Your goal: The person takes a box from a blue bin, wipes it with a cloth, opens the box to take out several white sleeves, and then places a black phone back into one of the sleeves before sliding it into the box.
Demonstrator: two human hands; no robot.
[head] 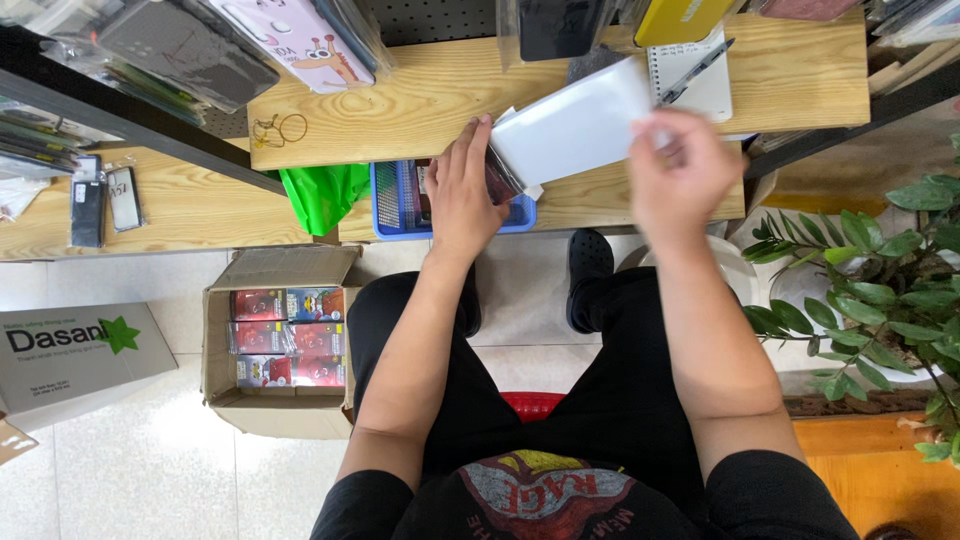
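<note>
- Left hand (458, 190) curled around the lower-left end of a flat white packet (575, 128), fingers wrapped on its edge, firmly gripping.
- Right hand (680, 172) blurred, up at the packet's right end; fingers partly bent, but can't tell whether actually pinching it or just touching.
- Packet tilted, hovering above the wooden table (400, 110), right over a blue mesh basket (395, 200) at the table's front edge.
- Just left of the basket: crumpled green plastic bag (322, 192).
- Behind the packet on the table: spiral notepad (700, 85) with a pen (697, 70) lying across it.
- Further left on the wood: couple of thin rubber bands (280, 129).
- Down on the floor, left of the knees: open cardboard box (280, 345) packed with red and blue little boxes.
- Another closed grey carton (75, 355) well off to the left.
- Potted green plant (880, 290) off on the right side, near the right forearm.
- Phone cases hanging along the top.
</note>
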